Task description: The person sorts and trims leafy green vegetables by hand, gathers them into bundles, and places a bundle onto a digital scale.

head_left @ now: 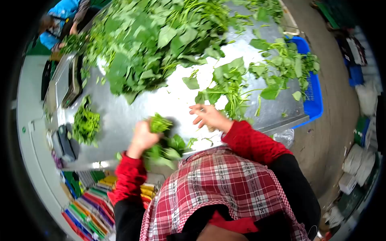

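Near the front edge of the metal table [116,114], my left hand [144,137] is closed around a bunch of leafy greens [161,123]. Cut stem ends point up past the fingers, and broad leaves hang below toward my apron. To the right, my right hand [209,116] hovers with its fingers apart and nothing visible in them. Just beyond it lies a loose patch of leafy stems [233,86]. A large heap of the same greens [157,44] covers the far middle of the table.
A gathered bunch [86,122] lies at the left, near a dark scale-like device [64,142]. A blue plastic basket [313,96] stands at the right edge, with greens overhanging it. A co-worker in blue [64,20] handles greens at the far left. Colourful bags [90,211] hang below.
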A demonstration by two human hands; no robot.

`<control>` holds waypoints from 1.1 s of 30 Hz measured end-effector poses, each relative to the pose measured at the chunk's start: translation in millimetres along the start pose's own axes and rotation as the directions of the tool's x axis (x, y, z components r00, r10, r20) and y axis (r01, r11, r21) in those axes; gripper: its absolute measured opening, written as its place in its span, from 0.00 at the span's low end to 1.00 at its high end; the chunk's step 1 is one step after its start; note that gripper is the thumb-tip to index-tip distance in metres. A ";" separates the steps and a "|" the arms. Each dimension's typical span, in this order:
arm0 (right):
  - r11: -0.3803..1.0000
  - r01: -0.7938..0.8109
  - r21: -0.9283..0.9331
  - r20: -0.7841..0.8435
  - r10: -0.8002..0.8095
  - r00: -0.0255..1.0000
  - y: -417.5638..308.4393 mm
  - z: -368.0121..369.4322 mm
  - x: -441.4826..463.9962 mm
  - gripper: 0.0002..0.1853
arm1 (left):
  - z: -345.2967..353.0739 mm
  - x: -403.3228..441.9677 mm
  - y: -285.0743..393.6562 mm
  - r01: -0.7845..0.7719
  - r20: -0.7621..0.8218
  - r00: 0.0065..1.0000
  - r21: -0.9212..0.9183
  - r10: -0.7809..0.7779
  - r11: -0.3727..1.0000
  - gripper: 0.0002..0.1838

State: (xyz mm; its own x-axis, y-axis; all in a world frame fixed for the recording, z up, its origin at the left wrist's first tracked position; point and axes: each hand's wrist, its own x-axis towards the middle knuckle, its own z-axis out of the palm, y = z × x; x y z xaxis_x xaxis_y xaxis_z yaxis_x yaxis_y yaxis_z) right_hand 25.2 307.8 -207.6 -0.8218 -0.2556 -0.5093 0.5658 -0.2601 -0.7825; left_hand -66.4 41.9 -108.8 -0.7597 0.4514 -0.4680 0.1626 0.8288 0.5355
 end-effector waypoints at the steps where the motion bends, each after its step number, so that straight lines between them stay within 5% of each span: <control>1: 0.996 0.072 0.051 -0.123 -0.066 0.990 -14.7 -33.3 -10.2 0.26 | 29.6 12.7 21.9 -0.093 0.018 0.995 -0.163 0.098 0.982 0.22; 3: 0.984 0.170 0.054 -0.276 -0.149 0.949 -43.7 -111.2 -31.0 0.29 | 64.9 53.4 86.2 -0.349 -0.100 0.937 -0.223 0.334 0.910 0.20; 5: 0.978 0.188 -0.094 -0.483 -0.210 0.850 -72.9 -183.8 -51.7 0.30 | 80.3 97.5 152.5 -0.424 -0.186 0.904 -0.501 0.385 0.754 0.17; 8: 0.963 0.259 -0.073 -0.753 -0.224 0.619 -102.8 -285.0 -81.2 0.31 | 78.9 134.0 230.4 -0.695 -0.413 0.717 -0.486 0.561 0.530 0.15; 9: 0.968 0.185 -0.168 -0.858 -0.236 0.457 -117.0 -297.1 -92.9 0.27 | 70.8 137.5 244.8 -0.775 -0.474 0.628 -0.450 0.617 0.443 0.15; 10: 0.901 0.021 -0.433 -0.841 -0.411 0.352 -123.9 -312.2 -106.8 0.25 | 55.6 134.5 252.9 -0.758 -0.426 0.635 -0.505 0.645 0.413 0.17; 11: 0.754 -0.176 -0.633 -0.766 -0.576 0.287 -124.3 -324.1 -116.7 0.22 | 35.6 129.0 255.0 -0.729 -0.374 0.646 -0.560 0.665 0.394 0.18; 12: 0.697 -0.198 -0.689 -0.721 -0.633 0.280 -128.1 -304.4 -126.6 0.20 | 13.6 123.4 249.5 -0.710 -0.303 0.638 -0.588 0.708 0.388 0.22; 13: 0.636 -0.214 -0.741 -0.670 -0.683 0.290 -135.5 -262.2 -138.5 0.18 | -3.2 118.2 236.7 -0.615 -0.206 0.656 -0.703 0.727 0.356 0.24; 14: 0.798 -0.043 -0.601 -0.728 -0.524 0.442 -137.2 -217.1 -143.5 0.17 | -14.6 115.0 223.1 -0.472 -0.126 0.669 -0.833 0.732 0.288 0.24; 15: 0.822 -0.050 -0.567 -0.713 -0.460 0.530 -120.1 -189.5 -140.1 0.17 | -23.4 111.4 205.6 -0.305 -0.049 0.675 -0.927 0.737 0.218 0.24; 16: 0.629 -0.121 -0.768 -0.569 -0.583 0.580 -88.7 -180.5 -131.6 0.17 | -32.4 111.5 184.1 -0.210 0.058 0.707 -0.935 0.705 0.287 0.25; 17: 0.556 -0.336 -0.760 -0.606 -0.417 0.678 -78.5 -156.0 -130.1 0.19 | -39.1 109.4 163.0 -0.106 0.164 0.731 -0.932 0.662 0.348 0.26; 19: 0.272 -0.322 -0.907 -0.421 -0.597 0.683 -51.4 -127.9 -124.1 0.23 | -41.9 86.0 129.4 0.117 0.247 0.810 -0.957 0.532 0.266 0.30; 20: 0.274 -0.302 -0.913 -0.407 -0.583 0.703 -50.6 -120.6 -115.3 0.23 | -37.3 90.2 102.7 0.134 0.247 0.778 -0.963 0.578 0.232 0.31; 22: 0.111 0.043 -0.993 -0.076 -0.869 0.489 -64.2 -84.8 -91.8 0.25 | -36.6 84.7 65.5 0.159 0.245 0.778 -0.968 0.579 0.196 0.34; 23: 0.194 0.201 -0.960 -0.063 -0.852 0.520 -63.9 -60.5 -75.4 0.23 | -38.1 72.8 62.5 0.145 0.211 0.822 -0.976 0.529 0.162 0.35; 25: 0.575 0.424 -0.700 -0.028 -0.615 0.788 -41.8 -16.4 -39.5 0.20 | -36.8 62.3 57.5 0.132 0.155 0.834 -0.988 0.530 0.080 0.36; 27: 0.860 0.271 -0.432 0.064 -0.271 0.961 -41.1 5.6 -21.2 0.18 | -36.5 52.1 56.3 0.099 0.097 0.847 -0.995 0.522 0.024 0.37; 31: 0.953 0.302 0.028 0.056 -0.303 0.951 -65.5 -7.4 3.0 0.35 | -11.8 42.8 55.7 0.108 0.034 0.880 -0.986 0.474 -0.130 0.37; 33: 0.913 0.393 -0.115 0.096 -0.383 0.919 -84.1 -14.0 2.8 0.37 | 7.1 49.2 56.0 0.134 0.087 0.885 -0.989 0.457 -0.070 0.39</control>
State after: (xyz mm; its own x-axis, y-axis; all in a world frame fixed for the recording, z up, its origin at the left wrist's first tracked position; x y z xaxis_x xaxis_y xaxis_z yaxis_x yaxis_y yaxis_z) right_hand -25.6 342.0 -148.3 -0.9653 -0.2243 -0.1338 0.1860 -0.2309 -0.9550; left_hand -90.2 112.9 -106.8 -0.5434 0.8070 -0.2314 -0.7353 -0.3246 0.5949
